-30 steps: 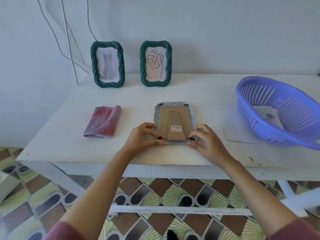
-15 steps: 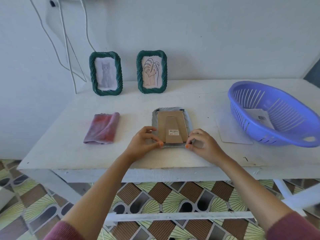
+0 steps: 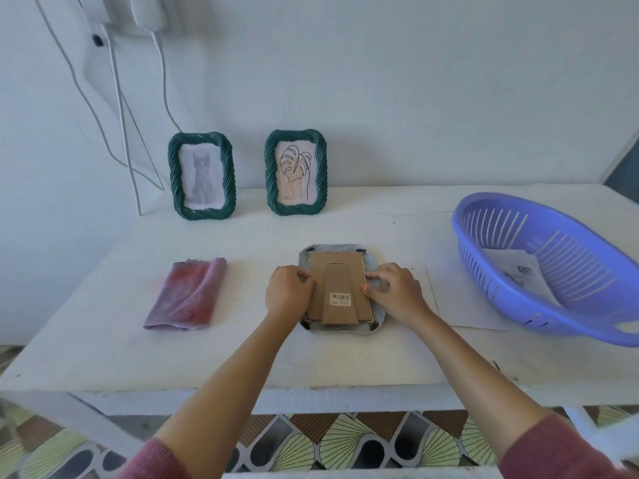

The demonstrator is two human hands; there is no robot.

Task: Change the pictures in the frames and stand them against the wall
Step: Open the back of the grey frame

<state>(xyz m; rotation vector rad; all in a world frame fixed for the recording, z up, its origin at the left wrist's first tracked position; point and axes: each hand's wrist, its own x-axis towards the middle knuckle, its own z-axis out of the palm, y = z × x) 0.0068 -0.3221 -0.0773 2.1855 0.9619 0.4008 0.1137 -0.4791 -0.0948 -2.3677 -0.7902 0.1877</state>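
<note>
A grey picture frame lies face down at the middle of the white table, its brown cardboard back with the folded stand facing up. My left hand has its fingers curled at the left edge of the back. With its fingers curled over the grey rim, my right hand grips the right edge, thumb against the cardboard. Two green rope frames stand against the wall: one with a cat drawing, one with a leaf drawing.
A folded red-purple cloth lies left of the grey frame. At the right, a white sheet lies on the table beside a blue plastic basket holding a printed paper. White cables hang down the wall at the left.
Both hands have moved from the frame's near corners up to its left and right sides. The camera has tilted up, showing more wall.
</note>
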